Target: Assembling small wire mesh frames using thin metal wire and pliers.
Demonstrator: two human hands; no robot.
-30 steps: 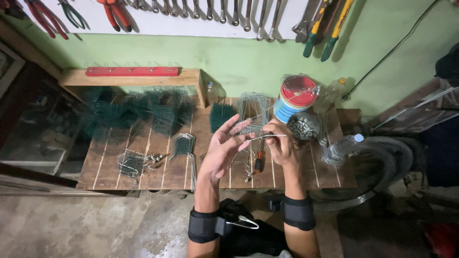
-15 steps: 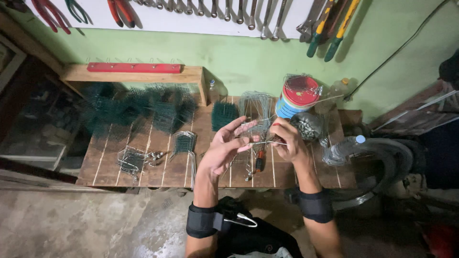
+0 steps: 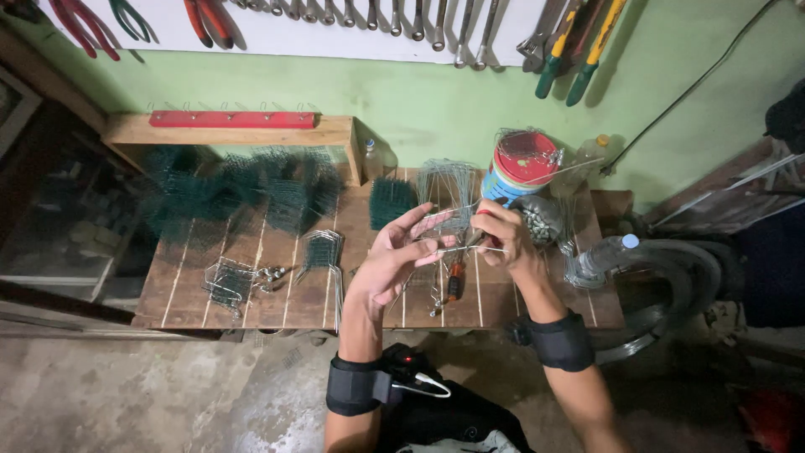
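— Green mesh pieces (image 3: pixel 243 197) fill the left of the wooden bench (image 3: pixel 210 306), bent and stood up in a crowd, so a good share of the work looks done. Nearer the front edge lie bare wire frames (image 3: pixel 228 278) and a small folded mesh piece (image 3: pixel 323 247), apart from the rest

— And what is in hand?

— A thin piece of grey wire (image 3: pixel 470 249), held above the middle of the bench, between both hands. It looks unfinished to me: a plain length, not yet part of any frame. Behind it stands an upright bundle of wire (image 3: pixel 449 189), which I judge to be stock left to work

— How do the hands sit?

— Left hand (image 3: pixel 394 260) is palm up, fingers spread and loosely curled, the wire resting across the fingertips, not clamped. Right hand (image 3: pixel 503 235) is closed around something with a red tip, pinching at the wire; what tool it is I cannot tell. Both wrists wear black bands

— Further right?

— A round tin with a red lid (image 3: pixel 521 168), a heap of grey fittings (image 3: pixel 541 220), then a clear bottle with a blue cap (image 3: pixel 602 256) lying at the bench's right end
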